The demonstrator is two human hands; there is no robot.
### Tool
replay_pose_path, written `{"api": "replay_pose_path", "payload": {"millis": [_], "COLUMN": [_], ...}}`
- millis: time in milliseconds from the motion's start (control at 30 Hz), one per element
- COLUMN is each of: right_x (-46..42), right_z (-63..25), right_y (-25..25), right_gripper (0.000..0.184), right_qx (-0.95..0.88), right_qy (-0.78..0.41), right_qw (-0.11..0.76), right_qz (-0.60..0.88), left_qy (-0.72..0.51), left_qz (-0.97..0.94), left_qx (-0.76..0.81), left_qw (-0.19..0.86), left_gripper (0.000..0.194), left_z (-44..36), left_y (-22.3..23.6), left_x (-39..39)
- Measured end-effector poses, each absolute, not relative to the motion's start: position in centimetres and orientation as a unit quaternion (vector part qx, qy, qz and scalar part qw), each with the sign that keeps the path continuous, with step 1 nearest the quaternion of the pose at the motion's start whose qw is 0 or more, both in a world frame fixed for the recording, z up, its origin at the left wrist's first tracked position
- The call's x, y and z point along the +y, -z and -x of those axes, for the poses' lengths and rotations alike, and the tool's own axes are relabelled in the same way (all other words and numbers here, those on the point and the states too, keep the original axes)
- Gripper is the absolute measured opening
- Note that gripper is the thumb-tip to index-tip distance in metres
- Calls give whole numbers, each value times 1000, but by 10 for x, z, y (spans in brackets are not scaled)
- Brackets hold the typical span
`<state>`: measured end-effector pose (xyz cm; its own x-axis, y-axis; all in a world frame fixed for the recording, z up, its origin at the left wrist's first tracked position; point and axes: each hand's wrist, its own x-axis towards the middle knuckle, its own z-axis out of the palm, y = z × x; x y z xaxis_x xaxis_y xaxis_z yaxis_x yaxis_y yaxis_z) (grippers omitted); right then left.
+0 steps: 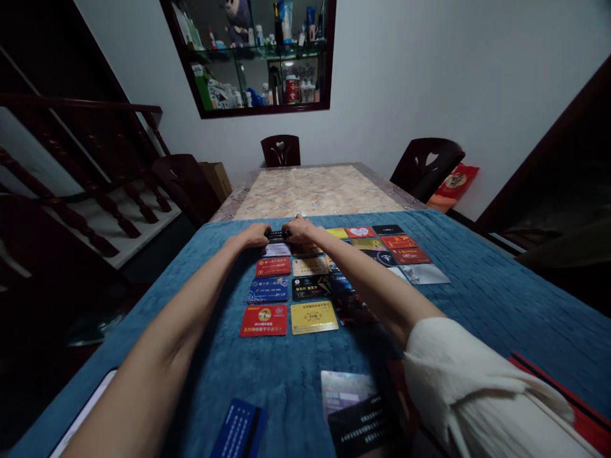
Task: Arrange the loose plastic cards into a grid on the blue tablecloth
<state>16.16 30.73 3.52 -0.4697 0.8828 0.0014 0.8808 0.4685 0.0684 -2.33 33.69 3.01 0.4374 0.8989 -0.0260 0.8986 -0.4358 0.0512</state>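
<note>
At the far end of the laid-out cards, a black card [277,236] with small pale print lies between my hands. My left hand [256,235] has its fingers closed on the card's left edge, while my right hand [298,229] pinches its right edge. Just below it sits a pale card [277,249], and nearer to me in the same column come a red card [273,266], a blue card [268,290] and another red card [263,320]. A gold card [314,317] and a black VIP card [311,287] belong to the neighbouring column. My right forearm covers part of the grid.
A blue cloth [191,280] covers the near part of the table [319,191]. Close to me lie a blue card [238,429], a silvery card [346,388] and a black card [365,426]. A phone [86,413] rests at the left edge. Chairs [424,166] surround the table.
</note>
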Motion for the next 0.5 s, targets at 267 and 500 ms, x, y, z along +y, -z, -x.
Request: {"api": "replay_pose_path", "payload": {"millis": [267,500], "right_x": [298,265], "right_z": [-172,-190], "right_y": [-44,-52], "right_gripper": [38,27], "right_qx": [860,868], "right_qy": [-37,-49], "right_qw": [-3,-27], "right_qz": [-510,-494], "left_qy": [-46,-89], "left_qz": [-854,-867], "left_qx": [518,488], "left_qw": [-12,-47], "left_gripper": [42,31], "left_z": [25,19], "left_y": [-31,-33], "left_x": [328,292]}}
